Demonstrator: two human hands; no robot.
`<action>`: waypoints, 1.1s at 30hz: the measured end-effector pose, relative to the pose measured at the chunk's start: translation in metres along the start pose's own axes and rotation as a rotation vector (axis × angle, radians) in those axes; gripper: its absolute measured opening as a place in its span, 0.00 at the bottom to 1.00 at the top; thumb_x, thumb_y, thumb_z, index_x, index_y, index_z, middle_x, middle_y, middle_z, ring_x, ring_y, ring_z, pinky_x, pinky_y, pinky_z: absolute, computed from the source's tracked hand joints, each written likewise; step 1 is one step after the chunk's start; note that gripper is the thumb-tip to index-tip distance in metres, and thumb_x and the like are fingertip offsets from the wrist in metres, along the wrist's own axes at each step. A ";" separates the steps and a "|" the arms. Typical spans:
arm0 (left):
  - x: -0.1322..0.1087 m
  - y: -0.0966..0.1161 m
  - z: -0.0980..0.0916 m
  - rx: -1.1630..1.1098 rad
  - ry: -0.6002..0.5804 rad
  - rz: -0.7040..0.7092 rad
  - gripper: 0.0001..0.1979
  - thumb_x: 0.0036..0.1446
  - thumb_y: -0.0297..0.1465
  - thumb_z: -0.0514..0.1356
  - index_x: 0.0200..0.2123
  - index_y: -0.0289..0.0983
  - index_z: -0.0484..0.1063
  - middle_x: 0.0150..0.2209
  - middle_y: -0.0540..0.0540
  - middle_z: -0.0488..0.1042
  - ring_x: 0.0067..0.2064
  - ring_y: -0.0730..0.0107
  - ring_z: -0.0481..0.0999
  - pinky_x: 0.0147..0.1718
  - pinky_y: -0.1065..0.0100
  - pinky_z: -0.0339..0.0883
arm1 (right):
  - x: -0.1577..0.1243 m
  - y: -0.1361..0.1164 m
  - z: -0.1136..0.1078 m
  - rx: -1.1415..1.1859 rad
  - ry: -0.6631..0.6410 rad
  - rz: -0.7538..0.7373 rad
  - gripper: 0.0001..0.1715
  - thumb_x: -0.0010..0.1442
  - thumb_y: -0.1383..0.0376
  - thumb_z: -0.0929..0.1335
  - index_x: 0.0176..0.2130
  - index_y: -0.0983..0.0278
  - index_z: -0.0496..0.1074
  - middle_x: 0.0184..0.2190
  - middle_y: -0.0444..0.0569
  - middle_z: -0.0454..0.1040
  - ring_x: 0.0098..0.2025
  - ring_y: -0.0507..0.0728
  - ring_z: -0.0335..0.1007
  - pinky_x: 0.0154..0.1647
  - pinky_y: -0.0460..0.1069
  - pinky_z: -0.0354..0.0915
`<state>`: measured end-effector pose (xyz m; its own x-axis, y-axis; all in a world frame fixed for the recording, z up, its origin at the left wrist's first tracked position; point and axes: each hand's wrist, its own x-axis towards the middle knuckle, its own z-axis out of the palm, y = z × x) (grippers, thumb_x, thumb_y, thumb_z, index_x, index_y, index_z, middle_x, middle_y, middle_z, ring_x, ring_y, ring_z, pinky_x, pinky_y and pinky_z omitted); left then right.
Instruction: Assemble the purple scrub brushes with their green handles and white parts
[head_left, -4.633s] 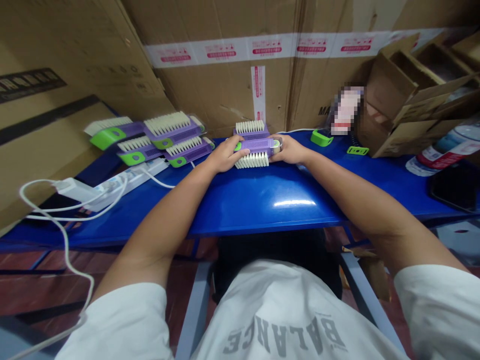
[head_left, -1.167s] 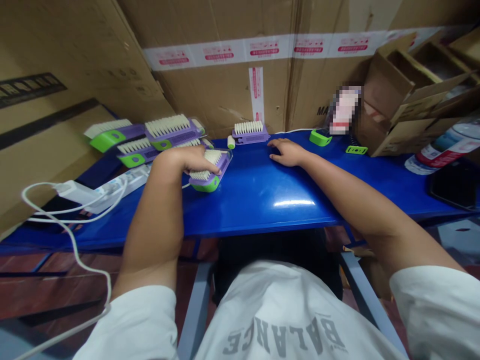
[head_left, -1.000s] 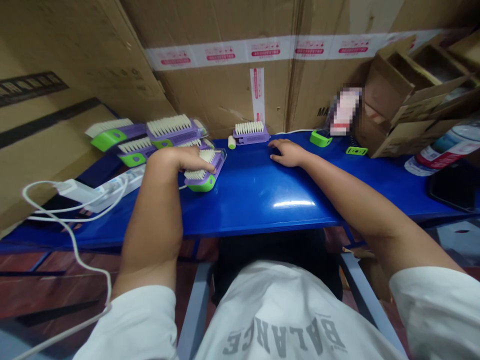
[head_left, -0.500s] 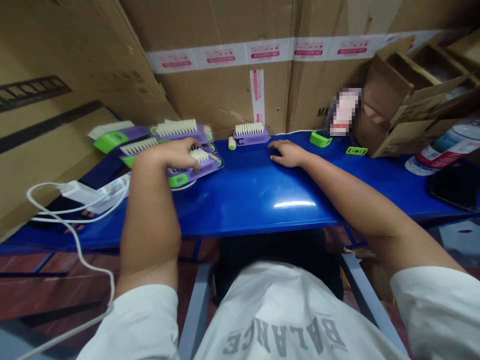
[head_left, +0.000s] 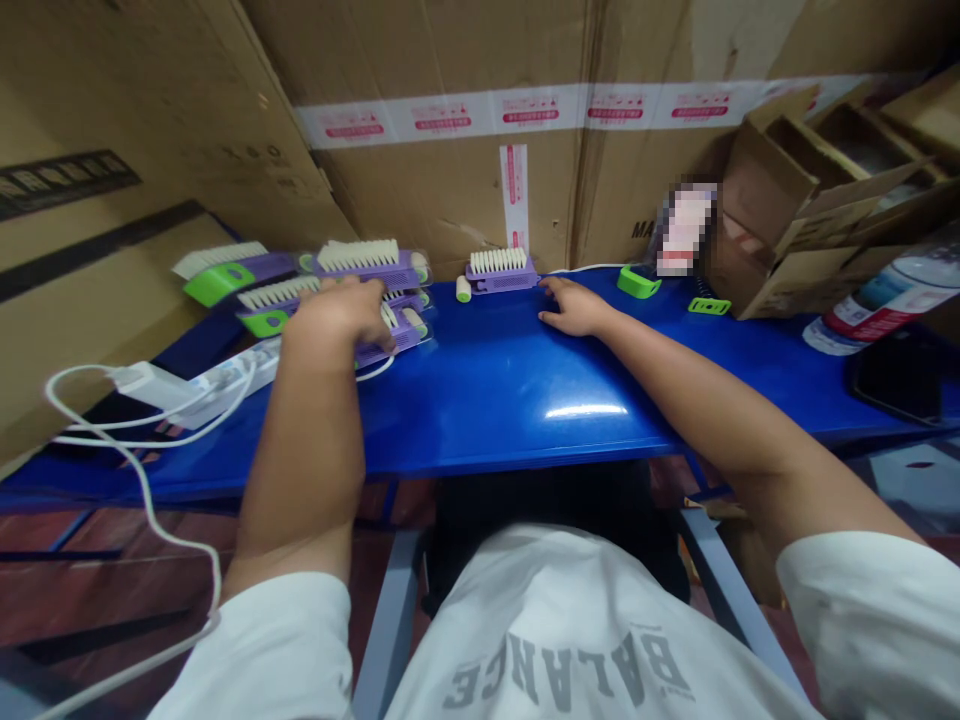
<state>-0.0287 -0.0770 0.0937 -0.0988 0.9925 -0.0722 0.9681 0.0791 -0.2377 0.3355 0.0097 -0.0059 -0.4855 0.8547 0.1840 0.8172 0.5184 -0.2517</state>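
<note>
On the left of the blue table [head_left: 480, 400], my left hand [head_left: 341, 312] is closed over the frontmost purple brush [head_left: 397, 336] of a group, covering most of it. Around that hand lie several more brushes with purple bodies, green ends and white bristles, among them one at the back [head_left: 360, 258] and one at the far left [head_left: 225, 272]. My right hand [head_left: 574, 308] rests on the table with its fingers apart, holding nothing. Nearest to it is a single purple brush [head_left: 501, 270] with its bristles up. A small white-and-green cylinder [head_left: 463, 289] stands beside this brush.
Green plastic parts [head_left: 637, 283] lie to the right of my right hand. Farther right are cardboard boxes [head_left: 780, 210], a bottle [head_left: 877, 295] and a dark phone [head_left: 896, 380]. A power strip [head_left: 225, 385] with white cables lies at the left. Large cartons [head_left: 442, 190] wall the back.
My left hand has shifted slightly rightward, and the front brush under it has moved a little left, closer against the group. My right hand has stayed in place.
</note>
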 end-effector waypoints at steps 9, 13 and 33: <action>0.008 0.101 0.024 -0.080 0.349 0.320 0.33 0.76 0.38 0.62 0.78 0.32 0.69 0.76 0.27 0.73 0.77 0.31 0.71 0.75 0.43 0.64 | -0.012 -0.013 -0.019 -0.206 -0.021 0.342 0.40 0.78 0.47 0.70 0.74 0.70 0.73 0.74 0.69 0.76 0.76 0.78 0.72 0.72 0.66 0.72; 0.017 0.123 0.045 -0.032 0.386 0.370 0.28 0.75 0.32 0.59 0.74 0.31 0.75 0.72 0.27 0.77 0.77 0.31 0.71 0.76 0.41 0.61 | -0.014 -0.012 -0.026 -0.238 -0.034 0.428 0.41 0.79 0.47 0.70 0.75 0.73 0.72 0.77 0.73 0.73 0.78 0.77 0.69 0.73 0.64 0.71; 0.082 0.169 0.057 -0.129 0.436 0.325 0.37 0.80 0.27 0.46 0.88 0.32 0.53 0.89 0.30 0.49 0.90 0.39 0.46 0.86 0.33 0.33 | -0.014 0.006 -0.033 -0.312 0.024 0.721 0.48 0.78 0.47 0.70 0.79 0.76 0.64 0.81 0.81 0.63 0.84 0.80 0.59 0.79 0.73 0.59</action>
<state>0.1137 0.0122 -0.0077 0.2871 0.9124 0.2917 0.9560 -0.2535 -0.1479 0.3571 0.0002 0.0218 0.2016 0.9745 0.0982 0.9793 -0.1986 -0.0394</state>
